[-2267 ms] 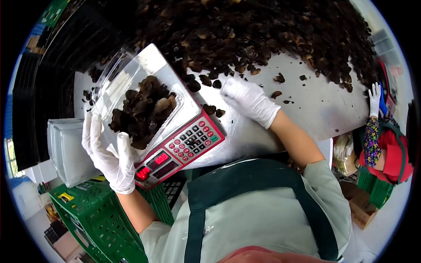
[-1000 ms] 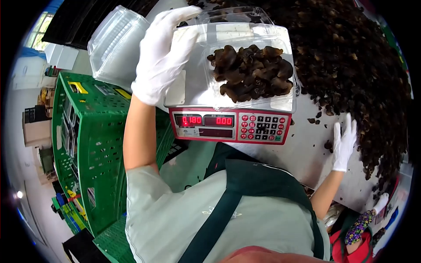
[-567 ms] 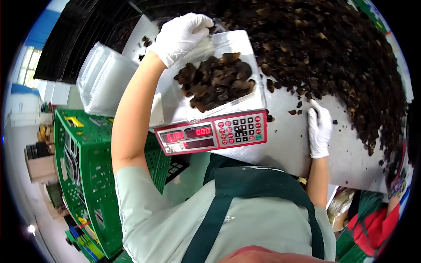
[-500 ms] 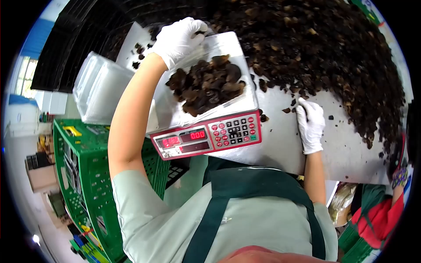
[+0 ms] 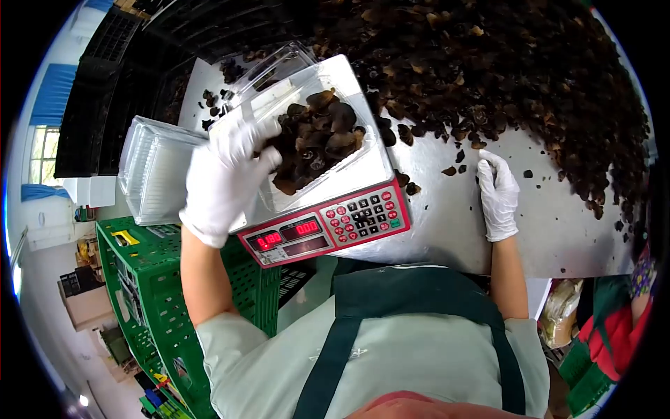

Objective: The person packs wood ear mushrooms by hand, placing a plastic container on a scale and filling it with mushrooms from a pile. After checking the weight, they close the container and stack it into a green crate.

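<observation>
My left hand (image 5: pixel 234 171), in a white glove and slightly blurred, is over the left side of a clear plastic tray (image 5: pixel 283 199). Its thumb and fingers are apart at the edge of a heap of dark wood ear mushrooms (image 5: pixel 317 140) in the tray, and nothing shows in its grip. The tray sits on a red-framed digital scale (image 5: pixel 328 223) with lit red digits. My right hand (image 5: pixel 497 195), gloved too, rests on the metal tabletop (image 5: pixel 447 223) with loosely bent fingers. Small mushroom pieces lie just beyond its fingertips.
A large mound of wood ear mushrooms (image 5: pixel 502 77) covers the back and right. Nested clear containers (image 5: pixel 160 171) stand left of the scale, above a green crate (image 5: pixel 188 279). A clear plastic lid (image 5: pixel 276 70) lies behind the scale. Black crates (image 5: pixel 98 105) stand at far left. Another person's red sleeve (image 5: pixel 611 342) shows at lower right.
My left hand has come down and towards me from the tray's far left corner, exposing the clear lid behind. My right hand has stayed nearly in place.
</observation>
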`<action>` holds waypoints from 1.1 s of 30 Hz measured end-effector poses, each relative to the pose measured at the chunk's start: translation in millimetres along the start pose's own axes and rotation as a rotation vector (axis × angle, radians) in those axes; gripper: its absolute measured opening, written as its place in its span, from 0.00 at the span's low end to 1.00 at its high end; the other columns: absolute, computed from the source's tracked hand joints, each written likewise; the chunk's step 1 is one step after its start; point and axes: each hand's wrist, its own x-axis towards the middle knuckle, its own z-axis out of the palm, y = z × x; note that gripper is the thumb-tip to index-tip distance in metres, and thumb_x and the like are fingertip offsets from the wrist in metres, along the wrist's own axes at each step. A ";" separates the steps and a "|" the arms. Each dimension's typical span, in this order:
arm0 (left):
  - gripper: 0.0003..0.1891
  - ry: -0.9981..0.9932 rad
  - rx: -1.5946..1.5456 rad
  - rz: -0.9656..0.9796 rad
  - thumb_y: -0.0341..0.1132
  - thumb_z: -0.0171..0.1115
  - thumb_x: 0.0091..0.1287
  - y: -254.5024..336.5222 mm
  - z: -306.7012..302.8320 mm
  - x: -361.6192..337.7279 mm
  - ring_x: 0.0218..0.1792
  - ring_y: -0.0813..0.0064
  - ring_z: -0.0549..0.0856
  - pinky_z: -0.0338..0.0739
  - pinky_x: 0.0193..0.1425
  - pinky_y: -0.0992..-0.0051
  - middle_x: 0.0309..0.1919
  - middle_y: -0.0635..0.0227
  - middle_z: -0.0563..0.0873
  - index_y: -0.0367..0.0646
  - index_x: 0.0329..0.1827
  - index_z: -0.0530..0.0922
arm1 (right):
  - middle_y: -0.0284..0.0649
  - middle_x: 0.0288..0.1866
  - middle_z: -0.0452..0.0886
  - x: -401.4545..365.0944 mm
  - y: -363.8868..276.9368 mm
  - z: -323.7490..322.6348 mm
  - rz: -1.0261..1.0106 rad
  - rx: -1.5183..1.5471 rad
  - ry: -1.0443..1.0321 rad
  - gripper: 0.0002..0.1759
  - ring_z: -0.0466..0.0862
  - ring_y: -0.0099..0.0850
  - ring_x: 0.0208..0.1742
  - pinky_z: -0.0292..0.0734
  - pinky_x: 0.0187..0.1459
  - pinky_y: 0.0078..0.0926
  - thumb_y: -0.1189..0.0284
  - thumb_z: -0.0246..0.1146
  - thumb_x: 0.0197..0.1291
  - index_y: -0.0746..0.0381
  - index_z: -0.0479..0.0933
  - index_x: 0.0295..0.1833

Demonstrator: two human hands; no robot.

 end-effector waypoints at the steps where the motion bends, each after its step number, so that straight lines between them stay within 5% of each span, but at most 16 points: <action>1: 0.21 -0.009 -0.062 -0.001 0.35 0.76 0.60 2.8 0.8 -12.3 0.38 0.63 0.88 0.84 0.43 0.67 0.43 0.63 0.87 0.50 0.57 0.84 | 0.32 0.45 0.86 -0.6 -0.1 -0.2 -0.004 0.006 -0.008 0.12 0.79 0.17 0.42 0.77 0.50 0.19 0.73 0.65 0.74 0.64 0.83 0.58; 2: 0.22 -0.035 0.010 0.014 0.36 0.77 0.61 1.6 -2.0 -17.3 0.35 0.70 0.87 0.83 0.42 0.72 0.41 0.68 0.86 0.48 0.59 0.84 | 0.31 0.43 0.85 -0.3 -0.2 -0.4 -0.018 -0.002 -0.015 0.11 0.79 0.18 0.41 0.78 0.49 0.19 0.72 0.64 0.74 0.64 0.83 0.56; 4: 0.20 0.156 -0.443 -0.094 0.36 0.73 0.68 -17.9 0.0 -20.6 0.34 0.80 0.83 0.80 0.42 0.77 0.37 0.74 0.84 0.44 0.62 0.82 | 0.30 0.42 0.85 -0.4 0.0 -0.1 -0.040 -0.006 -0.028 0.10 0.79 0.18 0.41 0.78 0.48 0.19 0.72 0.64 0.74 0.64 0.83 0.54; 5: 0.18 0.223 -0.702 -0.306 0.35 0.68 0.73 -21.1 -0.9 -18.6 0.35 0.85 0.79 0.78 0.42 0.80 0.36 0.76 0.82 0.39 0.63 0.81 | 0.31 0.41 0.85 -1.0 0.4 0.2 -0.032 -0.001 -0.025 0.09 0.79 0.18 0.40 0.78 0.48 0.19 0.72 0.63 0.74 0.64 0.82 0.54; 8: 0.27 0.343 -0.139 -0.427 0.48 0.62 0.76 -81.0 13.9 11.0 0.32 0.79 0.82 0.80 0.39 0.75 0.35 0.67 0.86 0.36 0.67 0.75 | 0.32 0.41 0.85 -1.1 5.8 2.4 -0.033 0.002 -0.004 0.09 0.79 0.19 0.39 0.78 0.47 0.20 0.72 0.62 0.75 0.64 0.81 0.54; 10: 0.40 0.128 -0.568 -0.633 0.48 0.69 0.70 -125.6 48.8 25.0 0.24 0.74 0.84 0.80 0.30 0.74 0.31 0.66 0.86 0.38 0.79 0.63 | 0.32 0.41 0.85 1.3 4.6 1.2 -0.045 0.000 0.023 0.09 0.79 0.19 0.39 0.78 0.47 0.20 0.73 0.62 0.74 0.65 0.81 0.55; 12: 0.44 0.133 -0.734 -0.581 0.42 0.71 0.69 -124.3 53.8 31.5 0.23 0.78 0.81 0.78 0.27 0.77 0.32 0.67 0.84 0.41 0.83 0.56 | 0.42 0.43 0.88 2.7 0.3 -1.7 -0.200 -0.109 0.090 0.09 0.87 0.27 0.41 0.81 0.49 0.28 0.74 0.62 0.73 0.64 0.81 0.54; 14: 0.43 0.477 -1.011 -0.486 0.28 0.69 0.70 -110.8 64.8 37.9 0.23 0.83 0.78 0.76 0.24 0.81 0.36 0.68 0.83 0.42 0.84 0.53 | 0.40 0.48 0.88 3.2 -11.6 -7.0 -0.165 -0.039 0.092 0.09 0.86 0.25 0.43 0.81 0.46 0.25 0.78 0.58 0.73 0.64 0.81 0.53; 16: 0.41 0.563 -1.206 -0.309 0.23 0.65 0.71 -92.1 47.2 25.8 0.30 0.83 0.82 0.79 0.29 0.82 0.42 0.67 0.83 0.41 0.84 0.52 | 0.39 0.54 0.86 6.7 -31.4 -13.4 0.022 0.399 0.007 0.11 0.84 0.23 0.44 0.79 0.41 0.22 0.82 0.54 0.71 0.64 0.81 0.51; 19: 0.27 0.396 -0.937 -0.378 0.17 0.59 0.67 -35.8 7.4 -15.3 0.47 0.79 0.83 0.80 0.49 0.79 0.49 0.69 0.83 0.36 0.72 0.75 | 0.38 0.58 0.84 20.6 -77.1 -16.6 -0.013 0.501 -0.205 0.12 0.80 0.19 0.41 0.74 0.35 0.17 0.74 0.53 0.71 0.63 0.81 0.52; 20: 0.26 0.407 -0.492 -0.061 0.15 0.58 0.63 -35.2 5.5 -29.6 0.51 0.71 0.83 0.80 0.57 0.72 0.50 0.66 0.83 0.41 0.64 0.83 | 0.39 0.58 0.84 26.7 -89.7 -13.6 -0.048 0.553 -0.342 0.13 0.79 0.19 0.40 0.73 0.35 0.16 0.70 0.53 0.72 0.63 0.80 0.53; 22: 0.25 0.337 -0.349 -0.132 0.17 0.62 0.62 -18.5 9.9 -59.8 0.53 0.61 0.83 0.77 0.61 0.70 0.50 0.59 0.85 0.52 0.60 0.88 | 0.37 0.53 0.83 39.0 -120.3 -2.8 -0.055 0.521 -0.435 0.18 0.77 0.17 0.39 0.70 0.34 0.14 0.61 0.55 0.74 0.63 0.79 0.56; 26: 0.25 0.108 -0.451 -0.305 0.19 0.63 0.66 11.6 22.9 -88.5 0.42 0.67 0.84 0.80 0.51 0.75 0.48 0.60 0.85 0.47 0.67 0.84 | 0.29 0.38 0.79 55.6 -174.5 26.7 0.064 0.526 -0.828 0.32 0.77 0.16 0.36 0.72 0.35 0.15 0.50 0.57 0.77 0.64 0.70 0.72; 27: 0.23 0.160 -0.490 -0.275 0.22 0.62 0.70 9.2 36.7 -91.5 0.35 0.76 0.81 0.79 0.44 0.78 0.45 0.63 0.85 0.41 0.69 0.81 | 0.28 0.36 0.79 54.3 -188.4 33.3 0.084 0.515 -0.841 0.34 0.76 0.16 0.34 0.73 0.35 0.16 0.54 0.58 0.78 0.66 0.65 0.77; 28: 0.25 0.189 -0.890 -0.370 0.25 0.61 0.72 10.2 50.7 -91.6 0.34 0.84 0.79 0.75 0.43 0.81 0.46 0.66 0.84 0.39 0.73 0.76 | 0.28 0.37 0.79 58.2 -188.2 45.0 0.013 0.539 -0.941 0.31 0.75 0.15 0.35 0.73 0.35 0.15 0.60 0.57 0.79 0.66 0.64 0.78; 33: 0.38 0.225 -1.247 -0.487 0.23 0.60 0.70 19.0 48.7 -84.5 0.30 0.85 0.80 0.74 0.31 0.85 0.44 0.68 0.83 0.45 0.84 0.56 | 0.30 0.35 0.79 56.6 -196.0 50.0 0.097 0.563 -0.985 0.33 0.73 0.14 0.28 0.70 0.29 0.13 0.69 0.56 0.75 0.66 0.61 0.81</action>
